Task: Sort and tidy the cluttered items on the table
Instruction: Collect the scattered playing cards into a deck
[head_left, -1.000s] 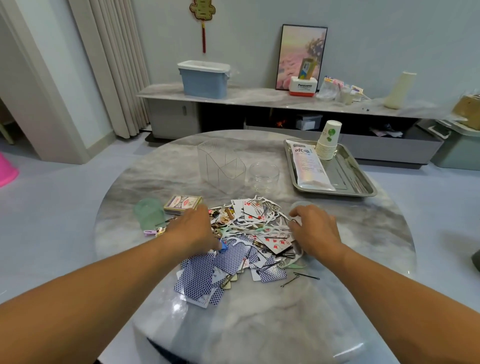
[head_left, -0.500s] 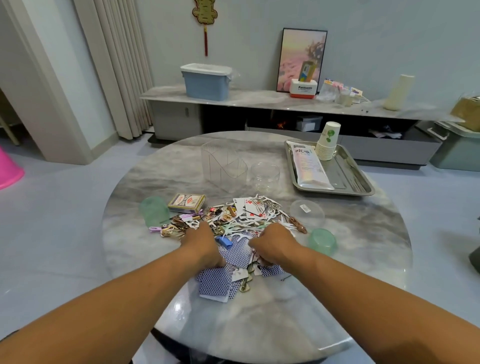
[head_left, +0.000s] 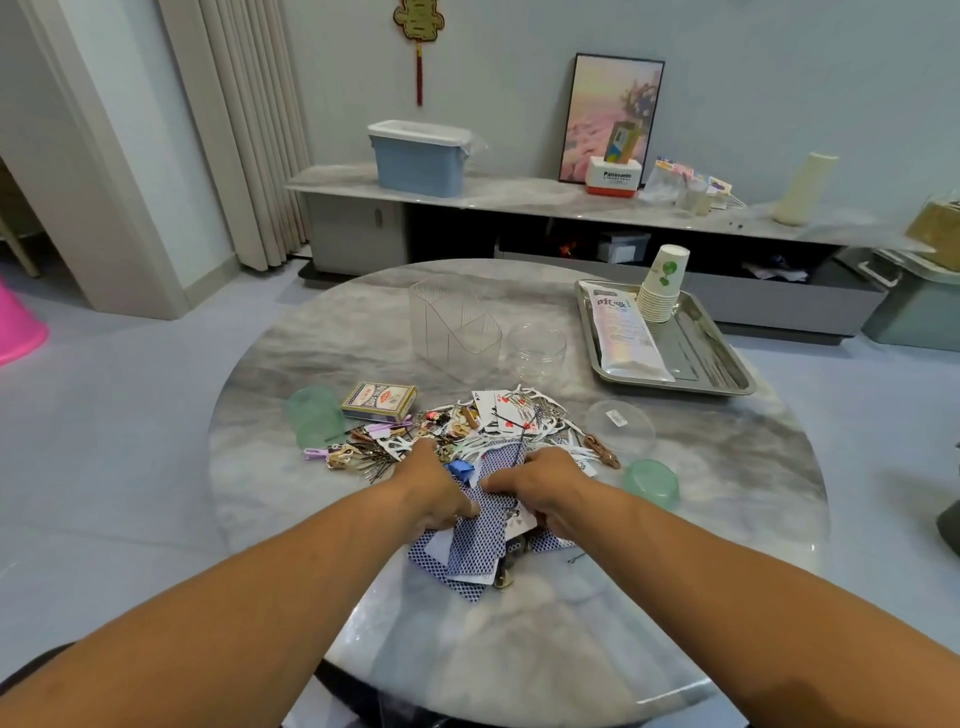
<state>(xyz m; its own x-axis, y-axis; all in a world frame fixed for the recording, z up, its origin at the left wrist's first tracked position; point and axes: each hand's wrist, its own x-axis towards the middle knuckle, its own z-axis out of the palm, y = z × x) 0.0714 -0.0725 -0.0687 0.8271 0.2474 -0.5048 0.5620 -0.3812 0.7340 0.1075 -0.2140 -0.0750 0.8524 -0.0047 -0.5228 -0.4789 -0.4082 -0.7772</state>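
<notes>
Cards (head_left: 475, 551), blue-backed, bunched face down at near edge of the pile; a few face up at far side (head_left: 501, 413). Card box (head_left: 379, 401) flat, left of pile. Hairpins and clips (head_left: 358, 452) scattered left. White floss picks (head_left: 545, 423) tangled far right.

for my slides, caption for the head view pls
Both hands, left and right, gather blue-backed playing cards from clutter on a round marble table.
</notes>
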